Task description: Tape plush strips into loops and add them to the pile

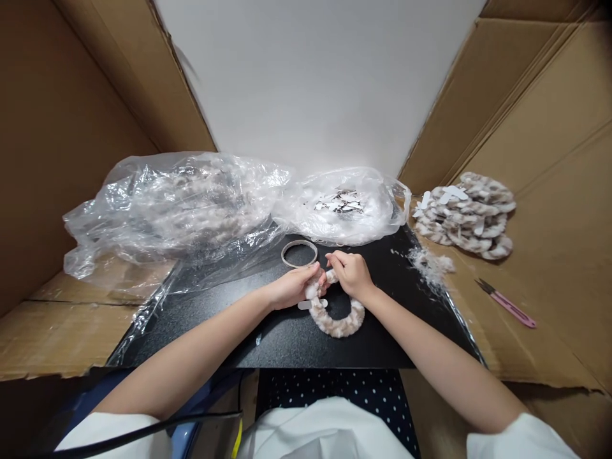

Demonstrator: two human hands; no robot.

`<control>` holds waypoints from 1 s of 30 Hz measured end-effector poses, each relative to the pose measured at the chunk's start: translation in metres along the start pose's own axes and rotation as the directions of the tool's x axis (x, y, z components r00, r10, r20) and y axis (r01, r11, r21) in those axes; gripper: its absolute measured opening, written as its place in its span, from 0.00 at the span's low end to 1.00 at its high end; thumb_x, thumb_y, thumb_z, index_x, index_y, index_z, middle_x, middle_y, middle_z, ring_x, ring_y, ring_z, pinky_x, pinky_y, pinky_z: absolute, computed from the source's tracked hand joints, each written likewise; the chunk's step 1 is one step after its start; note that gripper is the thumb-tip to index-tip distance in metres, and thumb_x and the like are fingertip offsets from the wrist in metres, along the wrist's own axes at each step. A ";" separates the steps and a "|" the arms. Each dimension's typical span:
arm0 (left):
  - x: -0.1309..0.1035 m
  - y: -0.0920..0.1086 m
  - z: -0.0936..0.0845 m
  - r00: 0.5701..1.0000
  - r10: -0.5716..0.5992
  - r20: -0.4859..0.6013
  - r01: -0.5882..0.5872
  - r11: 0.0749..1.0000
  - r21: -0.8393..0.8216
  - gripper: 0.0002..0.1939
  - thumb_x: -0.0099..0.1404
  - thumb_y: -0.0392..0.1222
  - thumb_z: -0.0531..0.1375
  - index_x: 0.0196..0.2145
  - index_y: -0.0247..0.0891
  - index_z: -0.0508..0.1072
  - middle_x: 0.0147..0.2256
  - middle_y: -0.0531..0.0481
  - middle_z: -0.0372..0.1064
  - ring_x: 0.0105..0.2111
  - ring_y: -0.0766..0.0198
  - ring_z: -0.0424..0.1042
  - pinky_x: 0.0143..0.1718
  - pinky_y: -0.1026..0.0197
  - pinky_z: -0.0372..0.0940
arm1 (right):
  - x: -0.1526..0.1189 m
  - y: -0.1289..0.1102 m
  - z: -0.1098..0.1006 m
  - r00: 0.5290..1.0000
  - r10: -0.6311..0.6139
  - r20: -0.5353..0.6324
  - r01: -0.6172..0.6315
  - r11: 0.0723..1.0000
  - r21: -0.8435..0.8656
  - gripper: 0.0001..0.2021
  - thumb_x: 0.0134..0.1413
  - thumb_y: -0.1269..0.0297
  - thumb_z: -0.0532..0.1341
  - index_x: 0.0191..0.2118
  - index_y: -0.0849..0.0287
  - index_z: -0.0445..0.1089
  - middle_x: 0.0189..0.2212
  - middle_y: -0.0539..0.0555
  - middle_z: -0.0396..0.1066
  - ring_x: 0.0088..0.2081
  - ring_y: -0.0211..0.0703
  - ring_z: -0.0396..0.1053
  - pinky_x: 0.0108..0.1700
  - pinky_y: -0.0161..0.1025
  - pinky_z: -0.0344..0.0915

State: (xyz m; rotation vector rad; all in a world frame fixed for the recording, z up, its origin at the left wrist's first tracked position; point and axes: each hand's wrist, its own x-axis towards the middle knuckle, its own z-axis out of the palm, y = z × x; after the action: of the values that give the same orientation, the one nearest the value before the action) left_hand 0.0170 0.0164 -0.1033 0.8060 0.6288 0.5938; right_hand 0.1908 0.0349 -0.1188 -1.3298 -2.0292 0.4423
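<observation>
A fluffy cream and beige fabric ring [338, 324] hangs in a loop between my hands, just above the black tabletop. My left hand [300, 284] is closed on the ring's left end. At its upper right part, my right hand [352, 273] is closed too, with fingers pinched; fine details between the fingertips are hidden. A white tag [306, 305] sticks out at the ring's left side. Just beyond my left hand lies a thin, pale round hoop [299, 244] on the tabletop.
A large clear bag [182, 204] of fluffy pieces lies back left. Beside it, another plastic bag [377, 220] holds small metal and white pieces. At right are a pile of fluffy rings [466, 220], fluff scraps [430, 264] and a pink-handled cutter [511, 308]. Cardboard walls [540, 115] flank the table.
</observation>
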 end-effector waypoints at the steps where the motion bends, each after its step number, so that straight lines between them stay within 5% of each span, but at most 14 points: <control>1: 0.000 0.000 0.000 1.000 -0.008 0.021 0.008 1.000 0.010 0.23 0.60 0.58 0.61 0.25 0.33 0.67 0.24 0.52 0.61 0.25 0.69 0.62 0.31 0.66 0.61 | 0.000 0.001 -0.001 1.000 -0.014 -0.011 0.014 0.999 -0.045 0.21 0.65 0.55 0.50 0.26 0.56 0.72 0.22 0.53 0.74 0.25 0.41 0.69 0.31 0.36 0.52; 6: -0.001 0.001 -0.002 0.995 -0.054 0.089 0.058 0.998 -0.040 0.19 0.62 0.55 0.58 0.28 0.33 0.68 0.23 0.54 0.55 0.22 0.70 0.55 0.26 0.66 0.55 | 0.000 0.003 -0.003 0.992 -0.123 -0.020 0.113 0.954 -0.276 0.21 0.64 0.57 0.52 0.23 0.57 0.69 0.17 0.53 0.69 0.22 0.40 0.62 0.31 0.37 0.49; 10: -0.003 0.002 -0.005 0.983 -0.060 0.171 0.084 0.987 -0.137 0.10 0.52 0.41 0.58 0.32 0.34 0.68 0.27 0.50 0.61 0.26 0.66 0.61 0.29 0.64 0.58 | -0.002 0.003 -0.003 0.992 -0.118 -0.031 0.106 0.957 -0.271 0.20 0.64 0.58 0.52 0.22 0.57 0.69 0.18 0.53 0.69 0.22 0.39 0.61 0.31 0.38 0.49; 14: -0.003 0.002 -0.004 0.981 -0.048 0.188 0.074 0.988 -0.132 0.11 0.48 0.32 0.56 0.33 0.34 0.69 0.29 0.50 0.62 0.27 0.67 0.63 0.30 0.64 0.59 | -0.004 0.004 -0.002 0.996 -0.084 -0.038 0.074 0.974 -0.213 0.19 0.64 0.58 0.53 0.23 0.57 0.69 0.21 0.54 0.72 0.24 0.41 0.63 0.32 0.38 0.50; 17: -0.003 0.002 -0.003 0.983 -0.013 0.185 0.027 0.997 -0.075 0.07 0.56 0.35 0.59 0.34 0.31 0.72 0.29 0.50 0.65 0.27 0.68 0.66 0.31 0.65 0.60 | -0.004 0.005 -0.003 0.995 -0.083 -0.047 0.073 0.979 -0.191 0.19 0.64 0.58 0.53 0.23 0.57 0.69 0.20 0.54 0.71 0.24 0.41 0.63 0.32 0.38 0.51; 23: -0.004 0.004 -0.004 0.971 -0.049 0.234 0.029 0.996 0.089 0.19 0.59 0.49 0.65 0.41 0.29 0.76 0.38 0.37 0.75 0.39 0.55 0.76 0.43 0.55 0.66 | -0.005 0.003 -0.009 0.989 -0.147 -0.033 0.145 0.987 -0.062 0.21 0.65 0.58 0.49 0.22 0.56 0.66 0.21 0.53 0.71 0.25 0.40 0.64 0.36 0.38 0.56; 30: 0.001 0.000 -0.006 0.999 0.031 -0.005 -0.030 0.983 0.182 0.18 0.54 0.51 0.68 0.33 0.30 0.79 0.30 0.41 0.77 0.33 0.60 0.76 0.38 0.62 0.67 | -0.005 0.002 -0.010 0.980 -0.198 -0.026 0.197 0.980 -0.022 0.22 0.65 0.57 0.49 0.21 0.56 0.66 0.18 0.52 0.66 0.24 0.40 0.62 0.36 0.38 0.56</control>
State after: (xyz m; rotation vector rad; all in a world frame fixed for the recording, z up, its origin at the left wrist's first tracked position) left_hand 0.0139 0.0201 -0.1066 0.9864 0.6857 0.5731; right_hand 0.2003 0.0306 -0.1138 -1.1248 -2.1215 0.3131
